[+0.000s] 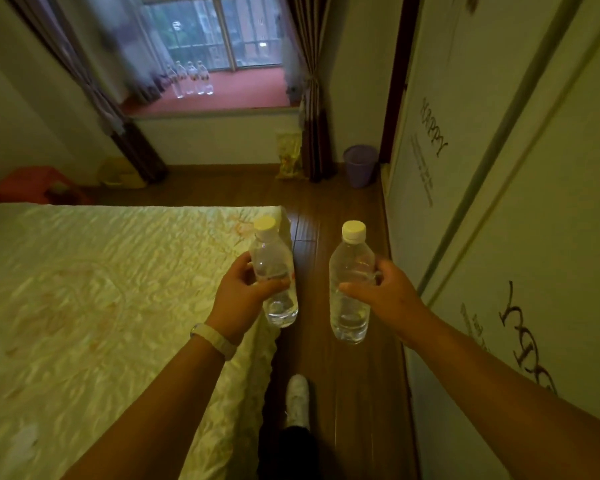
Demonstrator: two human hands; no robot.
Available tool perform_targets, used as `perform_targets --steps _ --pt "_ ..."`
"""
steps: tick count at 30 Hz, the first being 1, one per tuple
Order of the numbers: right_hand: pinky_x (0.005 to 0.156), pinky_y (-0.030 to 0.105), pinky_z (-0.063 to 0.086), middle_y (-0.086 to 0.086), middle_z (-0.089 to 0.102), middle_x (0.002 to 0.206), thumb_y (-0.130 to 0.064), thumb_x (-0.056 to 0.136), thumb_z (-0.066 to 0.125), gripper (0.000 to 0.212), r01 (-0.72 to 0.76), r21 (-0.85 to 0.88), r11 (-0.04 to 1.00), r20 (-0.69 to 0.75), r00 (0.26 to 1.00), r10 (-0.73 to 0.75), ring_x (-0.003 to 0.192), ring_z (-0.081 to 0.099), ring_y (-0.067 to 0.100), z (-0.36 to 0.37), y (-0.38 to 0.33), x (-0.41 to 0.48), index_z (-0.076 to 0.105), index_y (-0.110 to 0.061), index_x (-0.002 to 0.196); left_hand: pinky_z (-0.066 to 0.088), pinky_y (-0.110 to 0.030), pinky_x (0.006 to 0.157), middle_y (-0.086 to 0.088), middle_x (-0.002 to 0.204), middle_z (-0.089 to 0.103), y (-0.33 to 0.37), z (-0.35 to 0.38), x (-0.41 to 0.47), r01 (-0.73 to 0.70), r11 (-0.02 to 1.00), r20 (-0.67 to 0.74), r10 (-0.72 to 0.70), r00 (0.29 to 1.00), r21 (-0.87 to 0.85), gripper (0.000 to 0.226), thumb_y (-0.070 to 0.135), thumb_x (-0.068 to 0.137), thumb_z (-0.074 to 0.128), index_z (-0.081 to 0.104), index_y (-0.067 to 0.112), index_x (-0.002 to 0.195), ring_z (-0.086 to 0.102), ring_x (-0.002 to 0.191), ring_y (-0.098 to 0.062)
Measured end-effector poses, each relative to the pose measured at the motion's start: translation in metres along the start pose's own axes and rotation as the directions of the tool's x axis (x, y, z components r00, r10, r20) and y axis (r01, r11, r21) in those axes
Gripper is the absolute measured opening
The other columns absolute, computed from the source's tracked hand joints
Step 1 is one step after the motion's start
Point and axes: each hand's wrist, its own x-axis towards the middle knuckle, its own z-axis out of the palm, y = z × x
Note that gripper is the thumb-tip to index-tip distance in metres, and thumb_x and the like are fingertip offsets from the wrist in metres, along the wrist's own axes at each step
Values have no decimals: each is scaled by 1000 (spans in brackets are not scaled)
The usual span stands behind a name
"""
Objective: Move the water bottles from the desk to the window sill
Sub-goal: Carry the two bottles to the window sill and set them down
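Held a water bottle apiece, caps up, both close to upright. Curled the left hand (pixel 245 296) round the left water bottle (pixel 273 252) at mid-body, thumb across the front; clasped the right hand (pixel 387 289) round the right water bottle (pixel 350 261) the same way. No slack in either grip. No desk in shot. Faced the window sill (pixel 250 91) dead ahead and well apart, beyond the foot of the bed (pixel 101 289) and a strip of wooden floor (pixel 340 209). Spotted a row of bottles (pixel 190 79) already standing on the sill's left part, long axes vertical, touching or just beside one another, too blurred to say which. Saw red sill surface showing to the right of that row. Judged the left hand marginally nearer the row, being on that side, and the right hand better lined up with the stretch beside it. Needed, by the look of it, a walk forward between bed and wardrobe door (pixel 499 202) first, then an upright set-down.
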Motion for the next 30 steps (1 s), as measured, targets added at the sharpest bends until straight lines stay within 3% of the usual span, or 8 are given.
perform_targets --steps 6,10,15,20,30 --pt "67 18 52 -13 67 105 -23 79 80 44 -6 7 1000 -17 1000 6 93 66 5 9 -14 98 56 -38 112 58 -21 68 -1 102 77 -14 -4 107 -2 999 62 5 998 -47 51 -1 71 82 68 21 115 73 91 -17" --pt "82 31 56 -5 68 112 -22 78 80 51 -23 -11 1000 -60 998 22 102 67 14 16 -29 170 57 -26 123 58 -21 69 0 100 77 -15 -10 193 -1 997 119 9 993 -72 48 3 68 83 72 33 103 73 91 -16" --pt "93 48 55 1 69 113 -23 78 81 50 -40 -25 999 -93 995 38 104 67 19 23 -59 254 58 -23 122 58 -27 73 -3 103 76 5 -26 294 -4 997 192 20 981 -81 48 20 62 87 71 29 106 73 95 -20" --pt "90 42 57 -2 70 111 -23 79 80 45 -7 -21 1000 -135 991 4 102 68 16 32 -83 317 59 -26 119 59 -38 79 -7 106 75 25 -33 368 -36 997 235 52 971 -70 54 23 61 88 69 27 111 72 99 -26" --pt "88 40 56 -2 69 111 -19 77 81 44 -2 20 1000 -118 993 4 103 67 17 20 -91 447 60 -26 116 59 -28 75 -2 107 75 25 -26 481 -54 997 191 64 979 -57 48 16 67 85 70 33 110 72 98 -20"
